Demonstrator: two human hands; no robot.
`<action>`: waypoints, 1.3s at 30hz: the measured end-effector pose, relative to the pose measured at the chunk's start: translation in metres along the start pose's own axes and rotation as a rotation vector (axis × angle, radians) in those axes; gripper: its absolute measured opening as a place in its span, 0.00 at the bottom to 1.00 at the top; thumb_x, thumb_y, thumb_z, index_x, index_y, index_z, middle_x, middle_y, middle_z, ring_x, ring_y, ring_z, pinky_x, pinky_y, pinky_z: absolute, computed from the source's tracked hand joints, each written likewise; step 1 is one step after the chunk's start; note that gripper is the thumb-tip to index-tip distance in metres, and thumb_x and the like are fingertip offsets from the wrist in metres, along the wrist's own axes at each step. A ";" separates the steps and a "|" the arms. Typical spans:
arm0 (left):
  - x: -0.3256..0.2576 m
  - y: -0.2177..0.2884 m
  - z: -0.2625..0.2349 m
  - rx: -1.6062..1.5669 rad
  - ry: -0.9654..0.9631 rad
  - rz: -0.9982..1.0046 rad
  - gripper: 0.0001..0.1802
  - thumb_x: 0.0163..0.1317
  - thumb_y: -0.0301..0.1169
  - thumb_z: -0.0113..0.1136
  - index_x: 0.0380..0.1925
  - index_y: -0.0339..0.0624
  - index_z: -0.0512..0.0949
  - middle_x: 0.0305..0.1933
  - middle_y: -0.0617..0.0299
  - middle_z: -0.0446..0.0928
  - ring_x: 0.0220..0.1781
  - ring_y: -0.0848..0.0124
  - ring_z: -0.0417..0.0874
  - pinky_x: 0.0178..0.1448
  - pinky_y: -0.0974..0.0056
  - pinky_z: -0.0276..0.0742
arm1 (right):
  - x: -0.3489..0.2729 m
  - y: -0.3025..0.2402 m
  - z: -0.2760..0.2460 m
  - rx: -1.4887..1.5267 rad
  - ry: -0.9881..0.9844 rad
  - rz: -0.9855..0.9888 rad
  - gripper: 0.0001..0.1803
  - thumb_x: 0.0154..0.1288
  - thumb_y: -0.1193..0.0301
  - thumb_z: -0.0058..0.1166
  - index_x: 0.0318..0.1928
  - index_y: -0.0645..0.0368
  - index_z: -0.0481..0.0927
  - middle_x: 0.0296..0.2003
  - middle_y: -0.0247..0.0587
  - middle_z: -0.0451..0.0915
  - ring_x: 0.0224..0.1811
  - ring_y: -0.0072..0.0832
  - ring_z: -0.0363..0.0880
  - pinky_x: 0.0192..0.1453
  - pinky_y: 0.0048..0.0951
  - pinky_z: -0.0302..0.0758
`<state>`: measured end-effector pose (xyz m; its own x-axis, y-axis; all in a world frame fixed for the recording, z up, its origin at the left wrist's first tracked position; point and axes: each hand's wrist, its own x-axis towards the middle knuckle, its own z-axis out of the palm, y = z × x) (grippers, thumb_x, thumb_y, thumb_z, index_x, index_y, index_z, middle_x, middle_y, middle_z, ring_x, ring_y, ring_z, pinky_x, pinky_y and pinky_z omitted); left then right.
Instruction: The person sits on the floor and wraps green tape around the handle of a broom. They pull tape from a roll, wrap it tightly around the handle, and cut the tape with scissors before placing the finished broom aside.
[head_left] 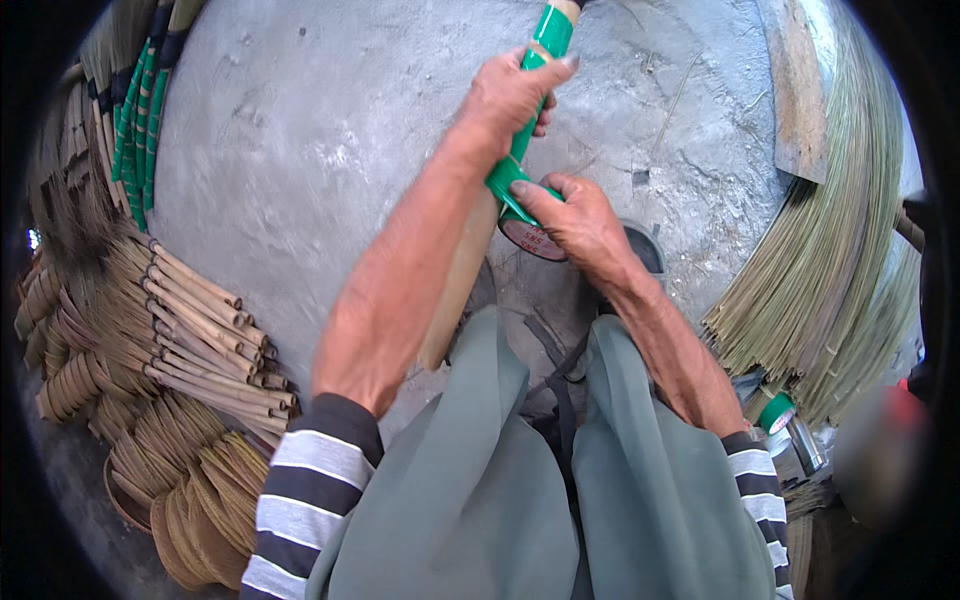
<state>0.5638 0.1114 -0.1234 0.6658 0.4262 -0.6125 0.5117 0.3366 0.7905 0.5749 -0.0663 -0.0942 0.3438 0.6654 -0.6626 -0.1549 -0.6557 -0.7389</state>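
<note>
A light bamboo handle (pixel 462 285) slants from the top of the view down toward my knees, its upper stretch covered in glossy green tape (pixel 552 32). My left hand (pixel 508 98) is closed around the taped part, thumb lying along it. Lower down, my right hand (pixel 585 225) grips a roll of green tape (pixel 535 238) with a printed core, thumb on top. A strip runs from the roll onto the handle, where tape meets bare bamboo. The handle's far end is cut off by the frame.
On the left lie bundled bamboo-handled brooms (pixel 205 325) and coiled woven bundles (pixel 190 480); green-taped handles (pixel 140 130) stand behind. Long straw (pixel 830 260) and a wooden board (pixel 798 95) are at right, with another green tape roll (pixel 777 412) and a metal cylinder (pixel 807 445) below.
</note>
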 end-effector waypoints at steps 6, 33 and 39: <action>0.010 0.001 -0.005 0.198 0.082 0.164 0.29 0.69 0.57 0.75 0.45 0.39 0.83 0.31 0.62 0.82 0.29 0.74 0.83 0.33 0.64 0.83 | -0.002 0.010 0.004 -0.026 0.012 0.000 0.30 0.74 0.45 0.63 0.38 0.66 0.87 0.25 0.40 0.81 0.30 0.24 0.78 0.37 0.37 0.75; 0.003 -0.004 -0.018 -0.243 -0.231 -0.010 0.29 0.66 0.57 0.76 0.47 0.43 0.83 0.29 0.67 0.80 0.26 0.75 0.81 0.30 0.67 0.77 | 0.001 0.024 0.016 0.482 -0.144 0.140 0.25 0.75 0.48 0.69 0.38 0.62 0.89 0.27 0.32 0.85 0.27 0.16 0.78 0.31 0.22 0.71; -0.011 -0.007 -0.011 0.124 -0.007 -0.002 0.32 0.69 0.60 0.72 0.51 0.40 0.85 0.30 0.62 0.82 0.26 0.73 0.82 0.29 0.64 0.79 | 0.001 0.032 0.018 0.362 -0.238 0.099 0.28 0.72 0.45 0.70 0.39 0.63 0.89 0.29 0.33 0.86 0.28 0.17 0.79 0.32 0.26 0.73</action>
<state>0.5466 0.1140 -0.1223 0.6685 0.4196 -0.6140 0.5759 0.2303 0.7844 0.5534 -0.0801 -0.1210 0.0948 0.6970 -0.7108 -0.5051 -0.5816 -0.6377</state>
